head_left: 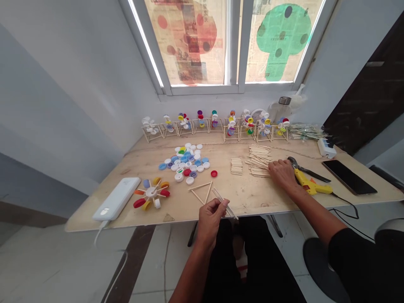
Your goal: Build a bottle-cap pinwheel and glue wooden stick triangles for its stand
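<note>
Close to the table's front edge, my left hand (212, 218) pinches a few thin wooden sticks (232, 209) between thumb and fingers. Just beyond it lies a triangle of sticks (195, 197). My right hand (282, 173) rests at the right side of a large pile of wooden sticks (259, 155), its curled fingers gripping stick ends. How many it grips is hidden. A small stack of shorter sticks (236, 166) lies left of that pile. A yellow glue gun (311, 184) and dark-handled scissors (307, 169) lie beside my right wrist.
Bottle caps (186, 160) are heaped mid-left, near a wheel of sticks and caps (152, 192) and a white power bank (117, 198). Stick frames with cap wheels (201, 124) line the back. At right are a phone (349, 176), a white plug block (326, 148) and the glue gun's cord (350, 206).
</note>
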Demonstrator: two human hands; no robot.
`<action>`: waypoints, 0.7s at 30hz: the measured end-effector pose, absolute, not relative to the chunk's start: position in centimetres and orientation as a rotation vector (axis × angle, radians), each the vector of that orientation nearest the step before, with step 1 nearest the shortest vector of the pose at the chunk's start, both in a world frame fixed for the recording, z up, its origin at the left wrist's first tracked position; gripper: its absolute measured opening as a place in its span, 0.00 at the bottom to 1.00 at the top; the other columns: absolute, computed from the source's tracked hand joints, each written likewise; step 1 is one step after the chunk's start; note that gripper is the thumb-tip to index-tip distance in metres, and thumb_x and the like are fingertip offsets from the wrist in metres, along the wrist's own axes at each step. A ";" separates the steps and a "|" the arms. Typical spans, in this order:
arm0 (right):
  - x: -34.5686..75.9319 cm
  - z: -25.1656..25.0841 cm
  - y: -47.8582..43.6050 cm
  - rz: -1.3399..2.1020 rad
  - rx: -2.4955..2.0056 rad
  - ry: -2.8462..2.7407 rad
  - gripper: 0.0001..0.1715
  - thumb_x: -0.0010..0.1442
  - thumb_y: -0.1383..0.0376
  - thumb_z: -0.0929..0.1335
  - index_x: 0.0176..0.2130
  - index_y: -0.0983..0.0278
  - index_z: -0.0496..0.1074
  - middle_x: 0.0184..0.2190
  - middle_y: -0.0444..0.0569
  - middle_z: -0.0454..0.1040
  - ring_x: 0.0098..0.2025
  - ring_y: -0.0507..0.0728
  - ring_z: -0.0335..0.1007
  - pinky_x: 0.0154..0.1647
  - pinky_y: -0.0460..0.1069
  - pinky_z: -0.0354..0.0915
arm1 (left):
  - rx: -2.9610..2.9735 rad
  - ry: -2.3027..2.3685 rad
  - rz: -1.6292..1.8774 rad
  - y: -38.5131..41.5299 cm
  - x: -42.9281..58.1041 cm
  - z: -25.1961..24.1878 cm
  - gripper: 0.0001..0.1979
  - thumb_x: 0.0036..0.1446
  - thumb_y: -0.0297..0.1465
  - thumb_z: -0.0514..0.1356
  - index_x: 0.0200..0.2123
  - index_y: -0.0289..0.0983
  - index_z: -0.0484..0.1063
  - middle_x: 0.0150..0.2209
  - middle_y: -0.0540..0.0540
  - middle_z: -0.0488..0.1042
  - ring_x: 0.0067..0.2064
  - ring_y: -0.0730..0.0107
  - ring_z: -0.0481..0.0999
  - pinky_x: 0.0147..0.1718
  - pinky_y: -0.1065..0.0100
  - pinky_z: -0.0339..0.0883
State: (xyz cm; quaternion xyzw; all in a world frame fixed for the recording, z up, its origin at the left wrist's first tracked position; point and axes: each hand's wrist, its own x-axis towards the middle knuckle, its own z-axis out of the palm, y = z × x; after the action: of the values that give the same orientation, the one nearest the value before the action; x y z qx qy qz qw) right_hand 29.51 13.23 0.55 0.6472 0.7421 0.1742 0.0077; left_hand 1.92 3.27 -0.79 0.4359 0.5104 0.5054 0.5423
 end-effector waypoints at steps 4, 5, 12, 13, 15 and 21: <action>30.3 0.9 14.2 0.538 2.006 2.363 0.13 0.62 0.69 0.60 0.33 0.68 0.72 0.33 0.57 0.76 0.38 0.60 0.65 0.40 0.53 0.46 | 1.032 1.217 1.199 3.4 2.0 -0.8 0.18 0.46 0.42 0.65 0.16 0.35 0.66 0.17 0.53 0.63 0.23 0.75 0.61 0.27 0.72 0.56; 30.4 1.0 14.2 0.539 2.017 2.370 0.13 0.61 0.69 0.60 0.33 0.68 0.73 0.33 0.57 0.76 0.38 0.60 0.65 0.40 0.53 0.46 | 1.029 1.217 1.204 3.5 2.0 -0.8 0.18 0.46 0.42 0.65 0.16 0.35 0.66 0.17 0.53 0.64 0.23 0.75 0.61 0.27 0.72 0.56; 27.5 0.9 10.6 0.391 2.204 2.606 0.14 0.62 0.65 0.60 0.34 0.64 0.73 0.34 0.53 0.77 0.38 0.59 0.67 0.38 0.52 0.51 | 1.085 1.192 1.219 4.5 3.0 -0.8 0.15 0.47 0.41 0.63 0.21 0.35 0.71 0.17 0.53 0.62 0.23 0.75 0.61 0.27 0.72 0.56; 26.6 0.7 9.9 0.240 2.222 2.732 0.13 0.62 0.63 0.61 0.34 0.63 0.73 0.33 0.51 0.77 0.37 0.58 0.68 0.38 0.51 0.53 | 1.122 1.198 1.228 4.8 3.2 -0.8 0.16 0.48 0.41 0.63 0.20 0.35 0.71 0.17 0.53 0.62 0.23 0.75 0.60 0.26 0.72 0.56; 24.7 0.2 8.5 -0.135 2.218 2.948 0.12 0.61 0.62 0.62 0.33 0.62 0.73 0.32 0.48 0.77 0.34 0.56 0.69 0.38 0.51 0.56 | 1.238 1.215 1.256 5.3 3.5 -0.8 0.15 0.50 0.41 0.61 0.21 0.35 0.71 0.18 0.53 0.62 0.23 0.75 0.61 0.26 0.71 0.56; 20.9 -1.1 6.3 -0.626 2.245 3.065 0.12 0.61 0.61 0.62 0.33 0.61 0.73 0.34 0.48 0.78 0.34 0.56 0.71 0.41 0.53 0.60 | 1.714 1.335 1.295 5.9 4.1 -1.3 0.11 0.55 0.35 0.58 0.23 0.36 0.71 0.23 0.50 0.67 0.27 0.73 0.66 0.29 0.70 0.59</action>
State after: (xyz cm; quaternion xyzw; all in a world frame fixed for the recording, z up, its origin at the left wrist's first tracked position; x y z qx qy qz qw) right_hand 20.95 6.26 -1.11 0.5468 0.7466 -0.1525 -0.3470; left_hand 4.07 5.94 -1.28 0.6461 0.5032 0.4883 0.3016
